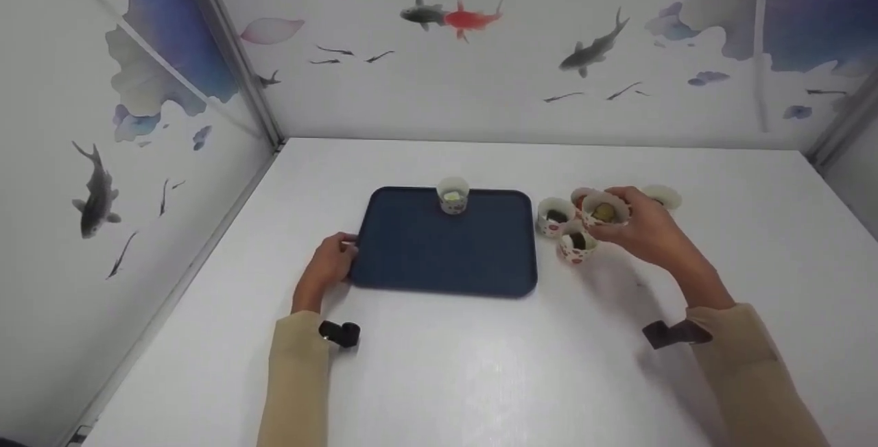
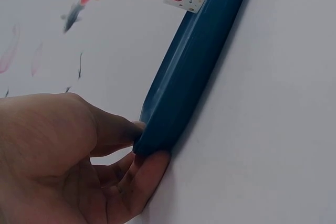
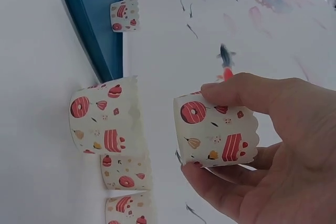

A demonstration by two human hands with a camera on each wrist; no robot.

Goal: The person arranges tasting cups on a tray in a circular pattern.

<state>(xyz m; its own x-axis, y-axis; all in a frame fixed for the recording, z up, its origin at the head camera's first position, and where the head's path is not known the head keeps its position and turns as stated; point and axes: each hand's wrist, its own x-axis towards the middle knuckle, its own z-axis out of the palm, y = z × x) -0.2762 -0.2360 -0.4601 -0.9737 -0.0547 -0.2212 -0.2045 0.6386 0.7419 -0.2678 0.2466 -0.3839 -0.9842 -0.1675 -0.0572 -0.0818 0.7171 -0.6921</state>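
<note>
The left hand (image 1: 331,260) pinches the left edge of a dark blue tray (image 1: 439,255), thumb on top and fingers beneath, as the left wrist view shows. In the right hand (image 1: 648,231) is a patterned paper baking cup (image 3: 218,129) with a round yellow-brown piece inside. It is held off the table, close above other cups. A similar cup (image 1: 453,207) with pale contents stands at the tray's back edge. Right of the tray are two cups with dark-and-white pieces, one nearer (image 1: 576,255) and one behind (image 1: 551,226).
Behind the held cup, another cup (image 1: 579,197) with something reddish is partly hidden. One more cup (image 1: 669,195) sits behind the right hand, mostly covered by it. White walls with painted fish enclose the white table (image 1: 439,365) at the back and left.
</note>
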